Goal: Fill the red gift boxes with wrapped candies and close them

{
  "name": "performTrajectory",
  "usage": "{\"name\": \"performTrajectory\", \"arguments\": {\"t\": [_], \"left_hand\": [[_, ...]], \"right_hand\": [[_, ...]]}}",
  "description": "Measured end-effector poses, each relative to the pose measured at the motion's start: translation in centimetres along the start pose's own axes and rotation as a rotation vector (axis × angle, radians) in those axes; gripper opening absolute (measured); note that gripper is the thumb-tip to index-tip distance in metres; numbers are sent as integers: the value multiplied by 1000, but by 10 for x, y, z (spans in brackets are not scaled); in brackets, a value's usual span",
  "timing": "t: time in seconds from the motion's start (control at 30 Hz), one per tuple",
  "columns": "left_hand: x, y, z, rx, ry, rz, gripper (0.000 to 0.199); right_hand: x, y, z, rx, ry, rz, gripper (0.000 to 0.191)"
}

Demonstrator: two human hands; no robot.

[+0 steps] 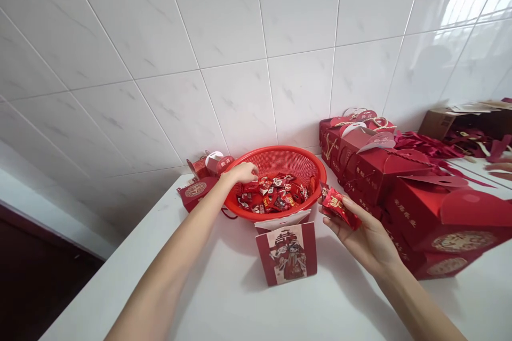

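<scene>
1. Left hand point(242, 172) is in the red basket point(276, 216), over loose candies point(280, 194); can't tell if it's pinching any.
2. Right hand point(370, 234) has wrapped candies point(341, 210) pinched, right beside the basket.
3. Printed box point(287, 256) stands in front.

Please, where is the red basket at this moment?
In the head view, the red basket stands near the middle, close to the tiled wall, just behind the picture box, left of the stacked red boxes.
</scene>
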State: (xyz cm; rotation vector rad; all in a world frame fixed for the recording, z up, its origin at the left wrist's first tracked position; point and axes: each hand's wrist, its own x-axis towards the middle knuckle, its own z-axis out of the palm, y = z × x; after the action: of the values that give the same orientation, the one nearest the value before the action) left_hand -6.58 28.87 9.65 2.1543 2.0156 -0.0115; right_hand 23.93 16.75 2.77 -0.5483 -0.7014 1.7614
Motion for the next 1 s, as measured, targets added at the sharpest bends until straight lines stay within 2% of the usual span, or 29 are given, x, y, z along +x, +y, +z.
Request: {"name": "performTrajectory", "arguments": {"t": [0.13, 0.27, 0.43, 0.53, 0.63, 0.8, 0.9, 1.0], "left_hand": [[2, -14, 13, -8, 71, -107, 37], [4, -15, 19, -62, 91, -143, 43], [-2, -11, 17, -189, 31, -33, 59], [-8, -8, 16, -214, 74, 42, 63], [-12, -8, 17, -124, 109, -7, 58], [-13, -11, 22, 42, -32, -141, 38], [-13, -8, 22, 70, -118, -162, 38], [-13, -7, 19, 62, -145, -164, 44]], "right_hand": [[0, 2, 0, -25, 4, -7, 19], [-1, 1, 3, -20, 28, 10, 19], [-2, 1, 7, -22, 64, 15, 21], [-2, 1, 7, -31, 59, 22, 21], [-1, 2, 8, -28, 77, 31, 25], [-1, 2, 9, -39, 78, 15, 29], [-1, 2, 9, -50, 74, 10, 32], [-1, 2, 9, -65, 73, 10, 35]]}}
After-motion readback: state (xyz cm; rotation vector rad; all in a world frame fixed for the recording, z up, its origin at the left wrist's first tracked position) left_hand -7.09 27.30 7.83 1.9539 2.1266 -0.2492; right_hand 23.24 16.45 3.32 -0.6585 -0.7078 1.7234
